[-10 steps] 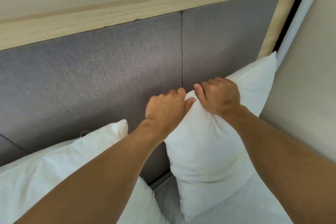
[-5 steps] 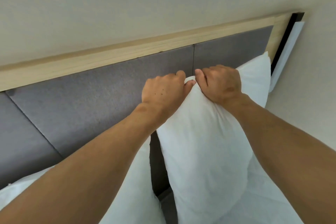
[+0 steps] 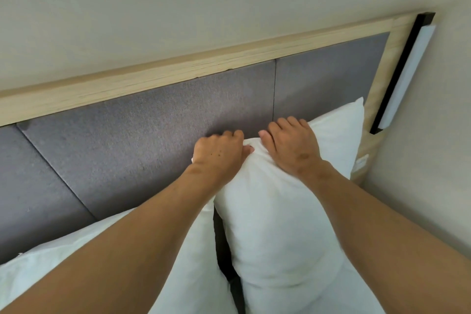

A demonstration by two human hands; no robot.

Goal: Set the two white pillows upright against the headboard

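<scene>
My left hand (image 3: 218, 151) and right hand (image 3: 290, 144) sit side by side on the top edge of the right pillow (image 3: 280, 224), fingers curled over it in a closed grip that pinches the white fabric. This pillow stands upright, its top edge touching the grey padded headboard (image 3: 153, 140), its upper right corner reaching close to the pale wooden frame (image 3: 178, 72). The left pillow (image 3: 193, 257) leans lower, mostly hidden under my left forearm; a narrow dark gap separates the two pillows. Above the pillows the headboard is bare up to the wooden top rail, leaving free room upward and to the left. To the right, room is tight: the frame's side post, a black-edged white wall light (image 3: 405, 71), and the side wall (image 3: 420, 160) stand close. A small white label on the post is too blurred to read.
</scene>
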